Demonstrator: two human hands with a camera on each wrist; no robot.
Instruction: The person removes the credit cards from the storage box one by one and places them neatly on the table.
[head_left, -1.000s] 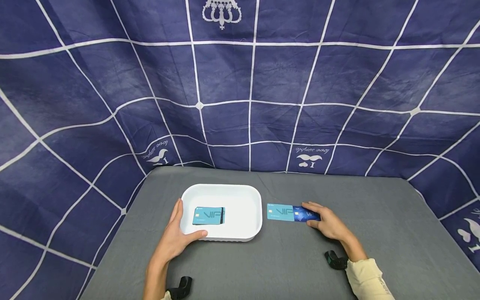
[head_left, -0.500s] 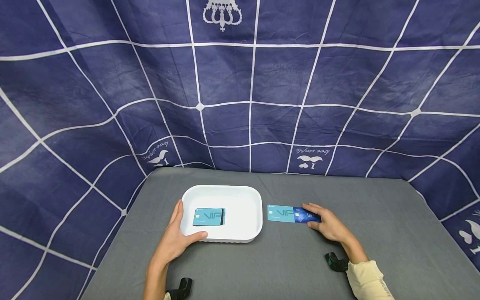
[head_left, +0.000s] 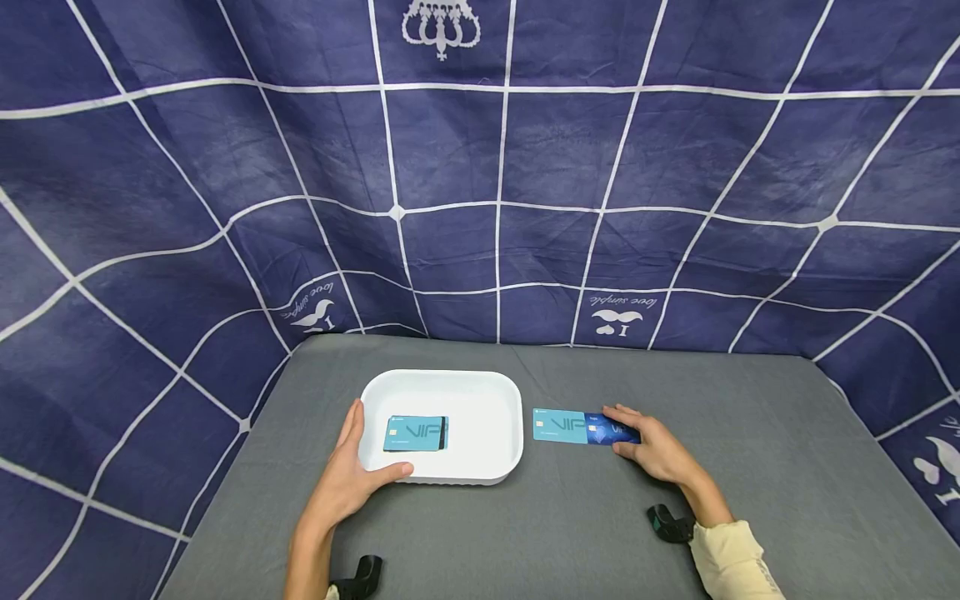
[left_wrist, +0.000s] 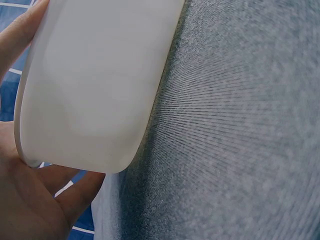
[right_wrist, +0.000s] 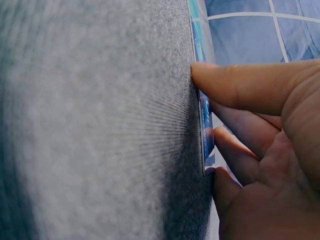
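The left hand [head_left: 347, 473] has its grip around the left near corner of the white tray [head_left: 483, 417], probably to steady it on the desk [head_left: 555, 533]. To the tray's right, the right hand's [head_left: 651, 446] grip narrows across the dark-blue card [head_left: 606, 429], perhaps since its edges offer the easiest purchase. Between that card and the tray lies a light-blue card [head_left: 558, 425]; whether the two cards overlap is unclear. Inside the tray, a small card stack [head_left: 412, 433] lies flat.

We seem to be in a curtained-off workspace, the building's kind unclear, with a navy checked curtain [head_left: 551, 142] behind and beside a grey, cloth-covered desk [head_left: 525, 533].
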